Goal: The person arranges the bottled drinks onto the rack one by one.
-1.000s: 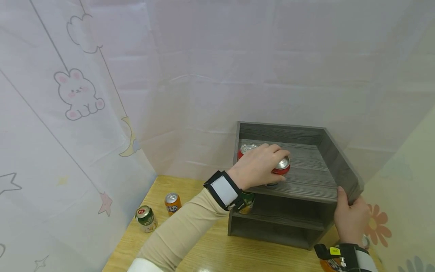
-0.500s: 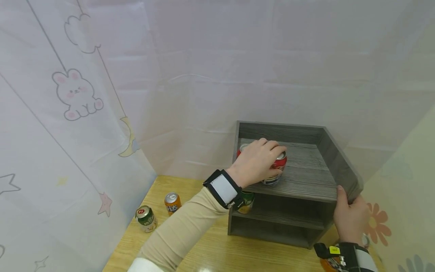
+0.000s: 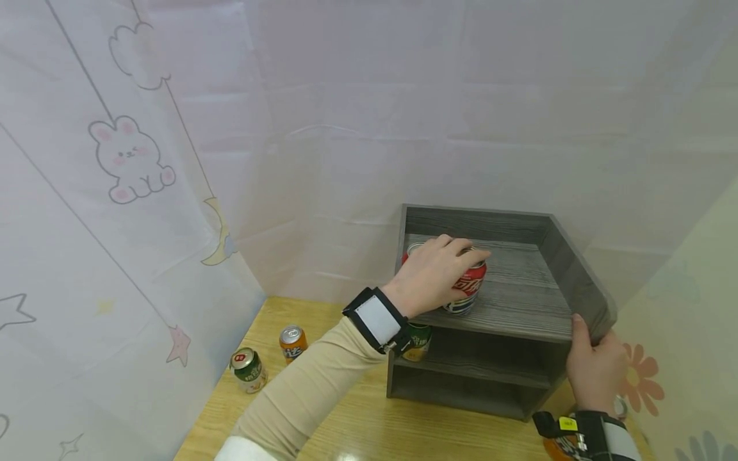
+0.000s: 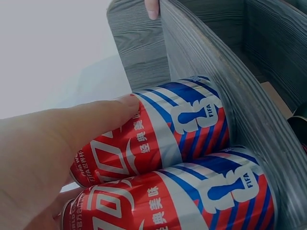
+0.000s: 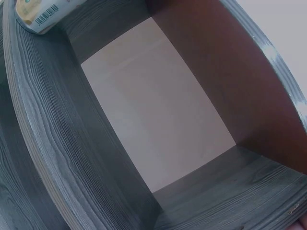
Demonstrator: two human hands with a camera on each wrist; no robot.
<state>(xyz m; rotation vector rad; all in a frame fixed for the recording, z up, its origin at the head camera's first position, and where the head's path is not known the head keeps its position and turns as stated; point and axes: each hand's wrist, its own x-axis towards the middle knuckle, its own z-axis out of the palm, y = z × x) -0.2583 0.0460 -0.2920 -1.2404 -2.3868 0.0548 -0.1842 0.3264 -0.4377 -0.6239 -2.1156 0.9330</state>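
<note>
Left hand point(image 3: 429, 278) grips the red can point(image 3: 468, 286) atop the grey shelf point(image 3: 519, 307), right hand point(image 3: 594, 368) clasping its near-right corner—best set it down square beside its twin point(image 4: 192, 201).

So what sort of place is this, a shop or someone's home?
Probably a staged recording corner, not a shop: printed curtains wall in a wooden table, a small grey shelf and a few drink cans.
</note>
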